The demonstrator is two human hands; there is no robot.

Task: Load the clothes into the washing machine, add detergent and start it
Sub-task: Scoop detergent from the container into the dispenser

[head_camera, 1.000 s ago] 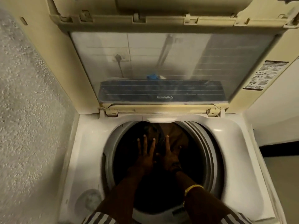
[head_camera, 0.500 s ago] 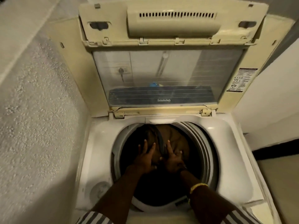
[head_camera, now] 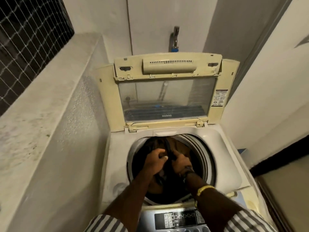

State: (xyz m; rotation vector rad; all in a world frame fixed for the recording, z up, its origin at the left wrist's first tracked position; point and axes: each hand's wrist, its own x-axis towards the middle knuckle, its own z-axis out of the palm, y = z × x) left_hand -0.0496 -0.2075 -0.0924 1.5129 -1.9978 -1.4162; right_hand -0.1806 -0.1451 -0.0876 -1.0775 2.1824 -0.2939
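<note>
Head view. Risk: a fold of fabric may lie over the grey drum rim (head_camera: 203,152) and jam the yellowed plastic lid (head_camera: 167,97) at closing if the load is bunched unevenly. The dark brown and black crumpled clothes (head_camera: 179,145) sit inside the white top-loading washing machine (head_camera: 224,153), lower centre of the frame. The left hand (head_camera: 154,159) and the right hand (head_camera: 181,164) each curl tight around dark cloth.

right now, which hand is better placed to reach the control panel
Right hand, probably: it and the left hand both grip clothes in the drum, but the control panel lies nearer the right forearm.
</note>
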